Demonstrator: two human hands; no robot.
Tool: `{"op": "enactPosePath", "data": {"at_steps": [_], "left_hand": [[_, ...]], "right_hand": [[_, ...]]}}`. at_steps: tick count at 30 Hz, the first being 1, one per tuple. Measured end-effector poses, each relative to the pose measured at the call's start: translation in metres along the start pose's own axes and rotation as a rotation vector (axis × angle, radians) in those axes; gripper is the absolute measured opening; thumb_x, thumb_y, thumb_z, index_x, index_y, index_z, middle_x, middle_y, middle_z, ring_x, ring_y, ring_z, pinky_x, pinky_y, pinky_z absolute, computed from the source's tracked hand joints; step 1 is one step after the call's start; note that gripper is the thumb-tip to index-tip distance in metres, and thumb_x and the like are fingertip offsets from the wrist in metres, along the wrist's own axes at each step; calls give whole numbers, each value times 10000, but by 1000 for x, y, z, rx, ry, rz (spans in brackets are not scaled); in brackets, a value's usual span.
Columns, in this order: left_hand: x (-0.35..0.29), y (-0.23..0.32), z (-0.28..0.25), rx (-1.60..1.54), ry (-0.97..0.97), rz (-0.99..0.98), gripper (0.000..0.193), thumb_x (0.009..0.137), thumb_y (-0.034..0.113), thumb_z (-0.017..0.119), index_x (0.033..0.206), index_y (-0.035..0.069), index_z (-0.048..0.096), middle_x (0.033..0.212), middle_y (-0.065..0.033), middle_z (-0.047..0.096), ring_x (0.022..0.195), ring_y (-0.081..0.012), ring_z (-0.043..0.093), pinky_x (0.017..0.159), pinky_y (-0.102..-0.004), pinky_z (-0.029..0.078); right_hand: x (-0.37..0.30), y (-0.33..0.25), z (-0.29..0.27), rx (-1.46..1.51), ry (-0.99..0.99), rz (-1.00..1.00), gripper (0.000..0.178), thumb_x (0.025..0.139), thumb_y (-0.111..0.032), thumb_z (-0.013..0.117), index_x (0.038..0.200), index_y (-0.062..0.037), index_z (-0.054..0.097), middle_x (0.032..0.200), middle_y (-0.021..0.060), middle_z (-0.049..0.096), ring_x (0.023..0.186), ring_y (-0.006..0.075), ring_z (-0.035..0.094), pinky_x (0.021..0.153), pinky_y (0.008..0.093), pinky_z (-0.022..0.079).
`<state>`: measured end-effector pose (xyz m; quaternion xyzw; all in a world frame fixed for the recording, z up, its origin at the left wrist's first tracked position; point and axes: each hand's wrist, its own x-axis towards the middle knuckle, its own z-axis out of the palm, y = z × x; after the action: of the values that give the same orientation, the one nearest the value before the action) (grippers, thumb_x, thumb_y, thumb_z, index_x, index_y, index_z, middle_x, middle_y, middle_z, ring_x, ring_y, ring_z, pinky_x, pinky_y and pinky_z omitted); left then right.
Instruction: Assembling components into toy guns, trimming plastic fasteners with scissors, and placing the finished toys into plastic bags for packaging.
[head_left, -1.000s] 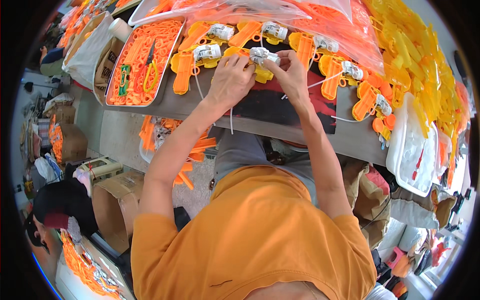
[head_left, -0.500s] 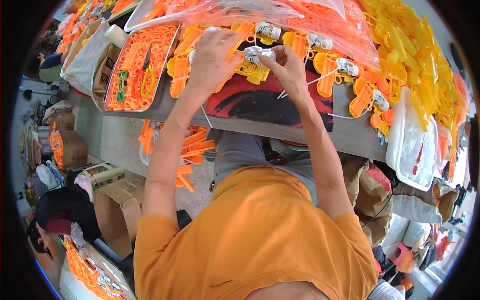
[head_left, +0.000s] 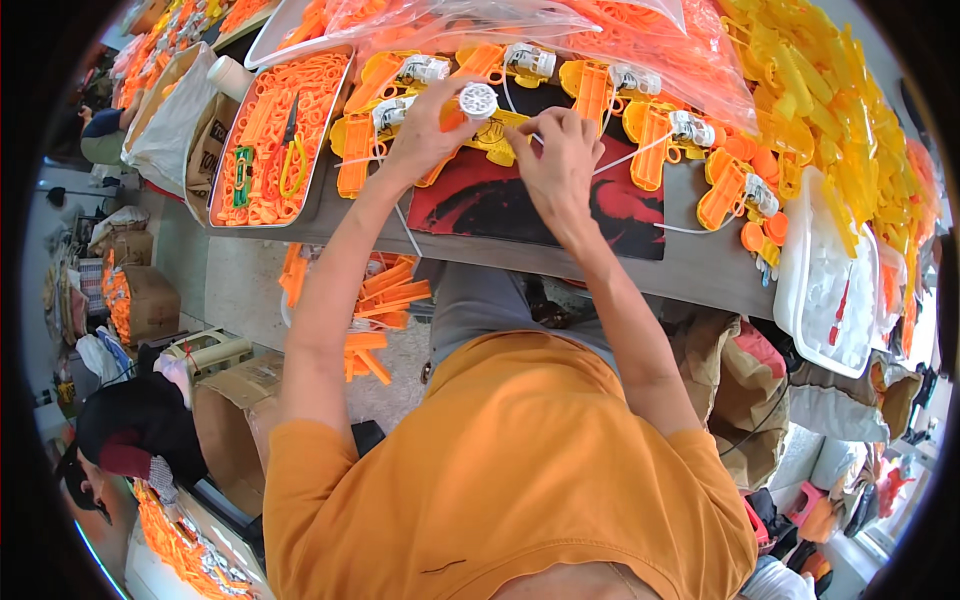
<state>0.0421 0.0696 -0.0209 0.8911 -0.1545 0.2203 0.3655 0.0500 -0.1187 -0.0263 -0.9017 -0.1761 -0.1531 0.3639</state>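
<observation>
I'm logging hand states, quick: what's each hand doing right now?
Left hand: holding the white cylindrical part.
Right hand: curled by the yellow shell; whether holding anything cannot be told.

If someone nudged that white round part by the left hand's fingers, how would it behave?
The white round part might roll if laid on its side, since its visible end is circular. It seems light, as the left hand holds it up alone. It is probably stiff: its outline stays round in the grip.
</observation>
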Motion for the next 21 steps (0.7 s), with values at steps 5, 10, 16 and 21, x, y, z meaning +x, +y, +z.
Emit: {"op": "enactPosePath", "data": {"at_steps": [5,10,16,21], "left_hand": [[-11,-4,19,-336,120,-151,452,843,80,692,1265,55,531,1195,-125,605,1113,-252,584,951,-348,448],[-10,8,39,-187,199,-103,480,822,68,701,1272,56,533,1187,-106,618,1103,-270,579,966,-378,425],[-9,7,39,-100,182,-27,486,842,138,689,1304,120,541,1240,-44,618,1104,-234,580,1008,-392,358],[-10,8,39,-73,158,-27,470,885,195,649,1338,154,528,1272,-38,604,1157,-217,556,1039,-404,309]], "right_hand": [[-7,10,28,-18,128,-81,167,773,-250,759,857,-112,716,1271,101,527,1208,325,410,1039,502,269],[0,23,27,-77,136,-122,130,765,-216,741,842,-112,728,1308,119,513,1222,340,395,1082,506,224],[-1,24,22,-52,49,-228,164,814,-238,701,913,-118,752,1351,128,482,1255,331,386,1095,510,208],[-3,24,13,-91,-20,-338,194,850,-273,676,934,-116,752,1389,135,442,1316,319,350,1101,557,179]]}}
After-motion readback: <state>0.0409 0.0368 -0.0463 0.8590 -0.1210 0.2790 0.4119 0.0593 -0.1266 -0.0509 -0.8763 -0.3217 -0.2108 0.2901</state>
